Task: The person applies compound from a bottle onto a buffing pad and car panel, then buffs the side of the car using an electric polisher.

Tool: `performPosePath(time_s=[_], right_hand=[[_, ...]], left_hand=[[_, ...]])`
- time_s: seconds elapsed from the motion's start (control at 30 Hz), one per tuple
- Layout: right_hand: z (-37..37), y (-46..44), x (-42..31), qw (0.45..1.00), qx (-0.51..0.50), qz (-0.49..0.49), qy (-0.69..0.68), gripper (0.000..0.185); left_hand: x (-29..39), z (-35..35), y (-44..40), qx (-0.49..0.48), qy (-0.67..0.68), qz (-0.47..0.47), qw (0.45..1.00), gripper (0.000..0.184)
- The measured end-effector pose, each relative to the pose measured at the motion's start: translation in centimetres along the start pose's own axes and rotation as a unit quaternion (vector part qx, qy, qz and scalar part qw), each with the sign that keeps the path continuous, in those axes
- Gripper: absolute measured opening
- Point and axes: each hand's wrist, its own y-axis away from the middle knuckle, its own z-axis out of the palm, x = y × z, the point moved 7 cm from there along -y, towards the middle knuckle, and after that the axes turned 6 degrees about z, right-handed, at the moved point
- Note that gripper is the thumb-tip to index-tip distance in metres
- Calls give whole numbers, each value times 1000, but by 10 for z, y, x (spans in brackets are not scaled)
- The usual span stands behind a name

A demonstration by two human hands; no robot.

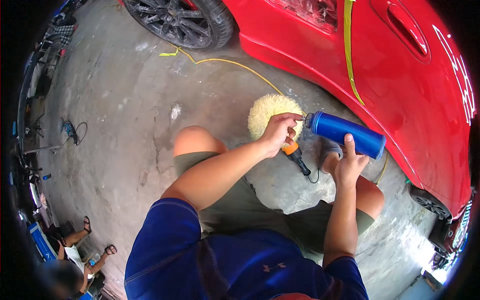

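A blue metal bottle (347, 131) lies tilted across my right hand (351, 167), which grips it from below with the thumb over its side. At the bottle's neck end, the fingers of my left hand (280, 134) pinch the small dark cap (308, 120). Whether the cap is loose I cannot tell. Just beneath my left hand, a polisher with a round cream wool pad (264, 111) and an orange and black body (297, 159) rests on the concrete floor, partly hidden by the hand.
A red car (320, 60) with yellow-green tape (349, 50) stands close ahead and to the right; its front wheel (182, 22) is dusty. A yellow cord (235, 62) crosses the floor. Far left lies a power tool (70, 131); a person (75, 255) sits at lower left.
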Motion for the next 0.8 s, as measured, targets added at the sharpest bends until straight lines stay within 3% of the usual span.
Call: performPosePath(time_s=[0.33, 0.57, 0.67, 0.8], right_hand=[[4, 7, -9, 998, 8, 58, -8, 34], [0, 2, -2, 999, 0, 47, -22, 35], [-3, -2, 2, 998, 47, 33, -33, 36], [-7, -5, 9, 978, 85, 140, -130, 40]], left_hand=[[-3, 1, -4, 10, 16, 4, 1000, 25], [0, 1, -2, 16, 14, 11, 1000, 25], [2, 1, -3, 7, 33, 5, 999, 27], [12, -17, -27, 91, 59, 27, 994, 29]])
